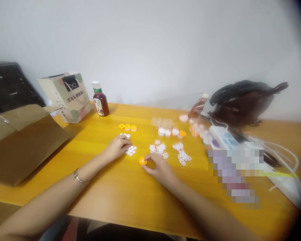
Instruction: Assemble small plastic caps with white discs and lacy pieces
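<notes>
My right hand [160, 167] grips a round orange cap-like disc [142, 161] between thumb and fingers, just above or on the table. My left hand [117, 147] reaches over a cluster of small white round pieces [131, 150], its fingertips pinched together at the edge. Whatever lies between those fingertips is too small to make out. Behind it are more small white pieces [125, 135] and a row of yellow-orange discs [127, 127]. To the right of centre lie white openwork plastic pieces [158, 148], with a second group of them [183, 156] farther right.
White caps [165, 132] and clear cups [163, 122] stand at the back. A brown bottle [101, 102], paper bag [74, 97] and cardboard box [22, 140] are left. A second bottle [198, 106], dark bag [240, 103], power strip [224, 138] and cables [289, 150] crowd the right.
</notes>
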Demonstrator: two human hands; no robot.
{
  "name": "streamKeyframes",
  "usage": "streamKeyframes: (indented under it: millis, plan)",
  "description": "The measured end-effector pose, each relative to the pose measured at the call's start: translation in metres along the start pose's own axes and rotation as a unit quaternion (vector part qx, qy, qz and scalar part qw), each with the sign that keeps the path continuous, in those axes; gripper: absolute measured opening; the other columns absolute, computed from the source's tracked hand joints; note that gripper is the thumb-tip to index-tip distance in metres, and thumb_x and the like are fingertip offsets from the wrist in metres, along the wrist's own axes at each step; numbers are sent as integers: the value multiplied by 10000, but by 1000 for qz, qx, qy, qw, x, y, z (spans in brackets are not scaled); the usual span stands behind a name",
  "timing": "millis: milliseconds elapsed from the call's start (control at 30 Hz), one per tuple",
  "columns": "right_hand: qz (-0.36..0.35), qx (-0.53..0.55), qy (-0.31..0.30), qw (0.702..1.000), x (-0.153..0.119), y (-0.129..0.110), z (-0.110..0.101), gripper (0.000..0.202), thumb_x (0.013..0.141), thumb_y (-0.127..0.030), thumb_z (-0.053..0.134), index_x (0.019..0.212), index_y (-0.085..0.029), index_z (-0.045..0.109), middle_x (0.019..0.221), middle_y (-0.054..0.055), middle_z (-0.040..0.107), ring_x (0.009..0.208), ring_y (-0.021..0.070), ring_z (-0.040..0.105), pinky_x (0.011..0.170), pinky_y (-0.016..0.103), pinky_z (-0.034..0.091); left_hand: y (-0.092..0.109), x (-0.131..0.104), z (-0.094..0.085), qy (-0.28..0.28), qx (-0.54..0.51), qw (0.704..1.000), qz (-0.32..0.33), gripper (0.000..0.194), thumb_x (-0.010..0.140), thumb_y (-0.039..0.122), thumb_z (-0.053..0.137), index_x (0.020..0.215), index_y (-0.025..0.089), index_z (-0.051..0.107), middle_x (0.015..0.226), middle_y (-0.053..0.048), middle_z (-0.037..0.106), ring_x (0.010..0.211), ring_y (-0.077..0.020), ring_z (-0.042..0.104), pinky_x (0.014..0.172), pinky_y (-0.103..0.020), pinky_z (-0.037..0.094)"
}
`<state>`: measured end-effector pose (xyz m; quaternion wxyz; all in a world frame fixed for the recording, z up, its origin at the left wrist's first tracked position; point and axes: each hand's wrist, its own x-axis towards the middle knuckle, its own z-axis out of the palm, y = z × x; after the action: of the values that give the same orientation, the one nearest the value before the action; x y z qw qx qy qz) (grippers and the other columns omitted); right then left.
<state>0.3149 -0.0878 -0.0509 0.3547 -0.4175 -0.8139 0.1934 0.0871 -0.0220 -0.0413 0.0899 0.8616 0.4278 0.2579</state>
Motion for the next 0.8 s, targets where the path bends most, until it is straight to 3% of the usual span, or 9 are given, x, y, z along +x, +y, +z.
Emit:
streamKeyframes:
  millis: [267, 433, 633, 800]
  plan:
    - [1, -10, -7, 1000, 1, -3, -2, 95, 726, -193, 587, 805, -205, 536, 801, 28, 621, 771, 179, 582, 721, 307, 454, 2, 0, 7, 40, 10, 999, 5, 155, 822, 196, 498, 820, 168, 651, 851, -62, 580, 833, -167, 528, 782, -295, 426]
    - [7, -6, -15, 1000, 0, -2, -1, 155, 723, -202, 595, 867, -200, 537, 832, 33, 621, 798, 181, 588, 741, 314, 463, 20, -2, 3, 94, -15, 995, 13, 158, 832, 246, 500, 851, 177, 641, 950, -69, 570, 907, -176, 519, 832, -314, 406]
    - [18, 8, -20, 1000, 0, -3, -1, 233, 695, -220, 626, 908, -203, 535, 860, 36, 624, 834, 188, 589, 749, 323, 471, 55, -14, -1, -25, -128, 991, 19, 206, 860, 263, 459, 907, 172, 638, 813, -36, 625, 732, -122, 561, 680, -222, 430]
    - [10, 34, -28, 999, 0, -6, -1, 219, 729, -201, 584, 939, -204, 523, 889, 39, 623, 850, 176, 593, 762, 321, 476, 57, -17, 3, -84, -172, 982, 7, 205, 846, 262, 479, 930, 178, 647, 832, -33, 659, 749, -129, 591, 709, -229, 441]
